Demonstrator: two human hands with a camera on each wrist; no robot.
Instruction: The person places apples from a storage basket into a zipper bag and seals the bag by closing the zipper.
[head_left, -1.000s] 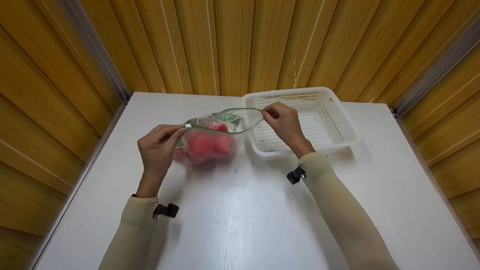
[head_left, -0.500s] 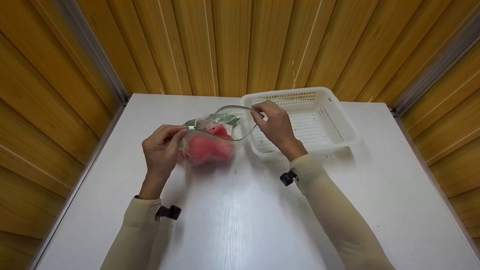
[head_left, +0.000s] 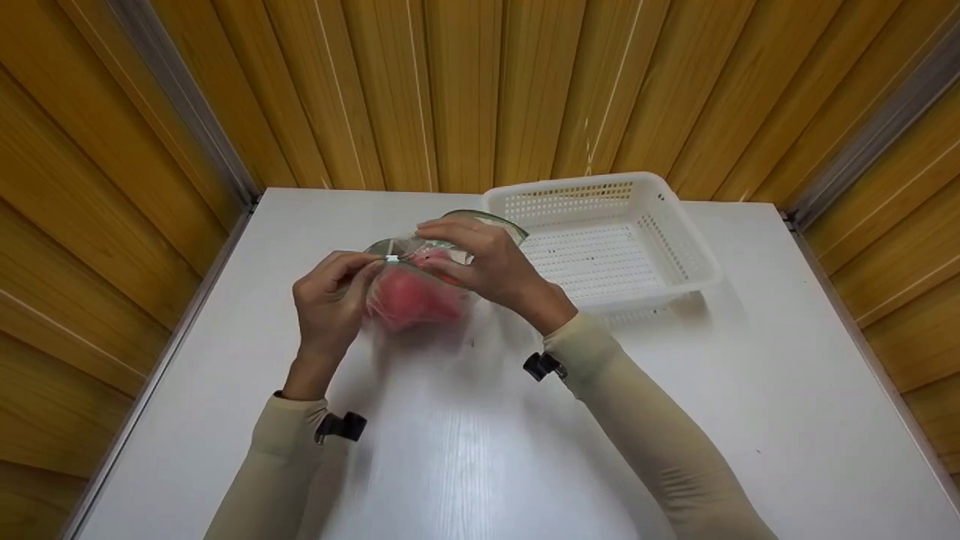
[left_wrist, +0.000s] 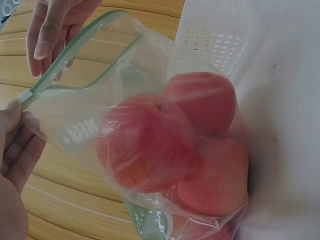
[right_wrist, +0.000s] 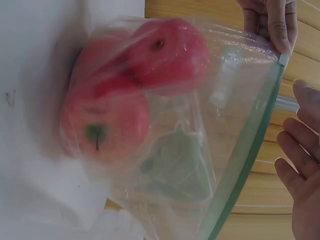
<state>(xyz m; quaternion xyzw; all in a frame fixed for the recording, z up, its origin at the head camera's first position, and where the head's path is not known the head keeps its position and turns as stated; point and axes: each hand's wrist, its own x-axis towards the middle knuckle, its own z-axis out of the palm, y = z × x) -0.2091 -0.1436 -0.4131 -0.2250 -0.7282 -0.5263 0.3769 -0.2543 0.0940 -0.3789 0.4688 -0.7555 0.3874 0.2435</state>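
A clear zip bag with a green-edged mouth stands upright on the table, holding several red apples. My left hand pinches the left corner of the mouth, right by the white zip slider. The bag's mouth gapes between its two green edges. My right hand is at the mouth, close to the slider, its fingers extended and loosely spread. In the right wrist view those fingers are beside the green edge with nothing pinched between them. Green leaf-like printing shows on the bag.
A white perforated plastic basket stands at the back right, just behind my right hand. The white table backs onto a wood-patterned panel wall. Similar panels rise on the left and right sides.
My right hand has let go of the mouth's right end and moved left toward the slider. My left hand keeps its pinch and has shifted slightly right. The basket stays put.
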